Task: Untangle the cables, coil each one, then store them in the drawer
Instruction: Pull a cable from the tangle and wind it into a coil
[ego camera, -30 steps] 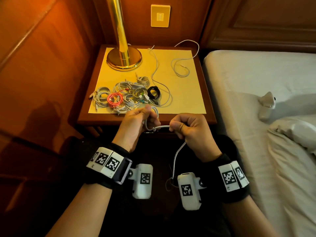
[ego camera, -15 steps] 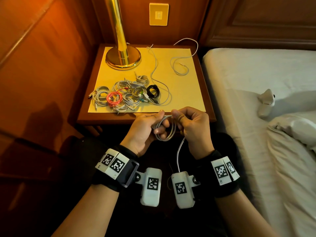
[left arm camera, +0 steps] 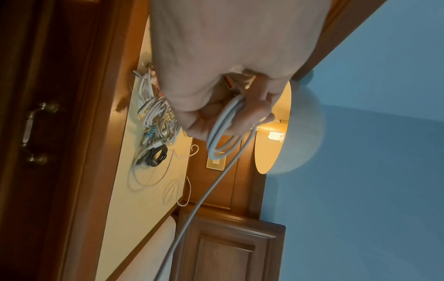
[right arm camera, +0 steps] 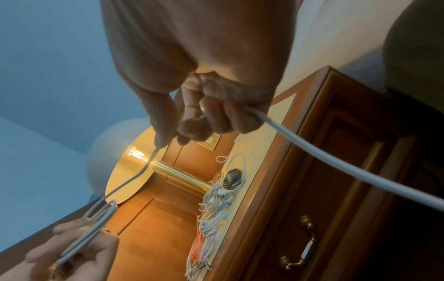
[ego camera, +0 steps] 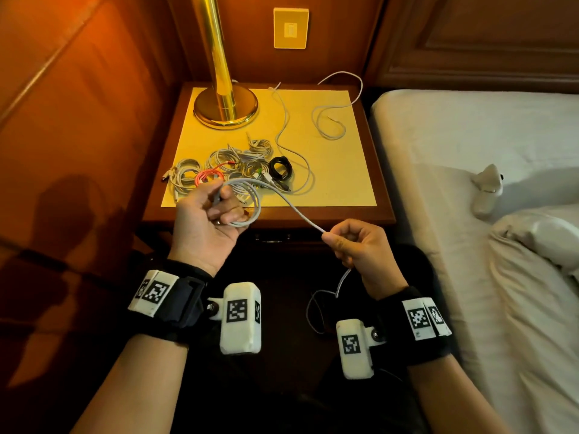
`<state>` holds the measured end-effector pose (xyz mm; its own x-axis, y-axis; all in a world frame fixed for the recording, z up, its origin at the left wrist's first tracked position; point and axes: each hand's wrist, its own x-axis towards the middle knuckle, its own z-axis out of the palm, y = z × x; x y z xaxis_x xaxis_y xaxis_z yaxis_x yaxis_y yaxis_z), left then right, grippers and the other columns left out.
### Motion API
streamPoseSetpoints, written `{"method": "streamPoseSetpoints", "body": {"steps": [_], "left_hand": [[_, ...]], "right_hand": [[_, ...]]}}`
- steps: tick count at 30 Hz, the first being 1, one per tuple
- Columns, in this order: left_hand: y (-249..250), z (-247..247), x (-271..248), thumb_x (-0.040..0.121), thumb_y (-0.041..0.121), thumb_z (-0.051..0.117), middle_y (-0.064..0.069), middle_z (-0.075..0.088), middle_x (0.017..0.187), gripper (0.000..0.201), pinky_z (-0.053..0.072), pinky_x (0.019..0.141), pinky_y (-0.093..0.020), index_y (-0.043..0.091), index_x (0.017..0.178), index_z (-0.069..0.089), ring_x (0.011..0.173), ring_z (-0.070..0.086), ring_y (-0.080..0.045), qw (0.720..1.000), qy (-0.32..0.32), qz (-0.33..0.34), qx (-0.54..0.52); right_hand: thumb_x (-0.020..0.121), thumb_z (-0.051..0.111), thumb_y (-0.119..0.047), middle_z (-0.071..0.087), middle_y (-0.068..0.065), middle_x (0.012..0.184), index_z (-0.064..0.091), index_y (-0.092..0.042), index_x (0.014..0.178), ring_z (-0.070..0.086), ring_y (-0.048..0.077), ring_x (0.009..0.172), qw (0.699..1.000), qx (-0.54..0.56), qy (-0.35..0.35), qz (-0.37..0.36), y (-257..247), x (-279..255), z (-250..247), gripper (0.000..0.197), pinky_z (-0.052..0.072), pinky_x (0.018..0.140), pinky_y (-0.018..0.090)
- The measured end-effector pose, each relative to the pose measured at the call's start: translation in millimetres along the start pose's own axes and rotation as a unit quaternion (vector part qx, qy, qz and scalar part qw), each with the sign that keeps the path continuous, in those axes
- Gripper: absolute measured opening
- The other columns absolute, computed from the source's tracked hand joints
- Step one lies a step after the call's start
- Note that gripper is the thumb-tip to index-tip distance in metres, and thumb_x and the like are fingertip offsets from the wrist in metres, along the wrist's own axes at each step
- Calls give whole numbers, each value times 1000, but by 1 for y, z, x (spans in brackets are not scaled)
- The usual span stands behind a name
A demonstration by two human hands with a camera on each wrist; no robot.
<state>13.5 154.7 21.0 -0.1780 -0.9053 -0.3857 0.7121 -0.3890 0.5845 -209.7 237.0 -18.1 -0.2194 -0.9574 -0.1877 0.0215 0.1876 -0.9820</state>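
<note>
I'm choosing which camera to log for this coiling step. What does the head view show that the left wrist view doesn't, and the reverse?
Only the head view shows the right hand pinching the white cable, the slack hanging below it, and the bed.
Only the left wrist view shows the lit lampshade and the drawer handle.
Both show the left hand holding the cable's loops, the coiled cables on the nightstand, and the wall switch.

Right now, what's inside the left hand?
The left hand holds a few loops of the white cable, with one plug end tucked against the palm. The cable runs on to the right hand. The fingers hide the loops' exact count.
</note>
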Motion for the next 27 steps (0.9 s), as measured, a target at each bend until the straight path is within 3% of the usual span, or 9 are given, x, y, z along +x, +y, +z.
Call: {"method": "streamPoseSetpoints", "body": {"steps": [2, 5, 10, 13, 16, 19, 22, 25, 27], "left_hand": [[1, 0, 2, 90, 16, 51, 5, 42, 55, 19, 30, 60, -21, 15, 72, 44, 46, 28, -7, 1000, 20, 22, 8], [-8, 11, 0, 99, 15, 44, 3, 42, 59, 25, 34, 46, -18, 12, 75, 47, 48, 30, -7, 997, 41, 45, 55], [-32, 21, -2, 103, 21, 43, 3, 48, 53, 35, 40, 58, -24, 9, 72, 56, 47, 48, -9, 982, 15, 63, 179], [-39, 24, -3, 102, 21, 42, -2, 55, 51, 34, 47, 55, -22, 5, 75, 57, 51, 58, -15, 971, -18, 37, 237], [-44, 26, -8, 100, 21, 45, -6, 59, 55, 31, 48, 54, -23, 3, 77, 57, 51, 59, -15, 970, -53, 0, 238], [-48, 23, -14, 98, 22, 47, -9, 60, 59, 30, 49, 59, -25, 2, 79, 60, 53, 57, -17, 964, -102, -26, 244], [-50, 22, -16, 99, 22, 46, -10, 56, 54, 33, 49, 56, -23, 0, 79, 61, 49, 56, -19, 956, -122, -43, 265], [-53, 23, -17, 99, 23, 44, -3, 45, 45, 36, 43, 50, -23, 5, 73, 61, 42, 48, -17, 948, -120, -65, 289], [-54, 24, -18, 99, 23, 42, 2, 37, 41, 36, 35, 45, -19, 5, 71, 57, 38, 38, -12, 954, -117, -92, 262]], "right_hand": [[84, 69, -5, 48, 1, 46, 64, -3, 69, 38, 5, 40, 1000, -27, 8, -13, -2, -3, 0, 16, 30, 42, 14], [82, 71, -4, 47, 0, 42, 68, -6, 61, 38, 8, 40, 995, -94, -16, -28, -12, -6, 8, 21, 32, 46, 20], [82, 71, -3, 48, -10, 39, 69, -3, 64, 41, 3, 39, 975, -165, -139, -46, -37, -18, 29, 17, 31, 47, 14], [85, 66, 0, 45, -2, 41, 67, 1, 66, 35, 3, 37, 974, -114, -187, -60, -47, -21, 34, 19, 28, 44, 15], [88, 62, -1, 43, 6, 43, 65, 6, 67, 32, 7, 38, 984, -48, -149, -85, -49, -16, 35, 22, 30, 47, 12], [87, 58, -13, 46, 15, 46, 63, 3, 67, 36, 17, 43, 991, 13, -88, -96, -49, -11, 34, 26, 33, 52, 28], [91, 58, -11, 45, 4, 45, 61, 5, 68, 43, 23, 47, 993, 33, -44, -106, -46, -6, 32, 28, 38, 54, 39], [90, 63, -8, 43, 5, 46, 62, 7, 68, 37, 10, 43, 993, -4, 10, -115, -44, 0, 29, 27, 34, 48, 25], [87, 68, -8, 46, 6, 48, 64, 11, 70, 37, 8, 44, 992, -13, 39, -119, -41, 3, 29, 26, 34, 48, 24]]}}
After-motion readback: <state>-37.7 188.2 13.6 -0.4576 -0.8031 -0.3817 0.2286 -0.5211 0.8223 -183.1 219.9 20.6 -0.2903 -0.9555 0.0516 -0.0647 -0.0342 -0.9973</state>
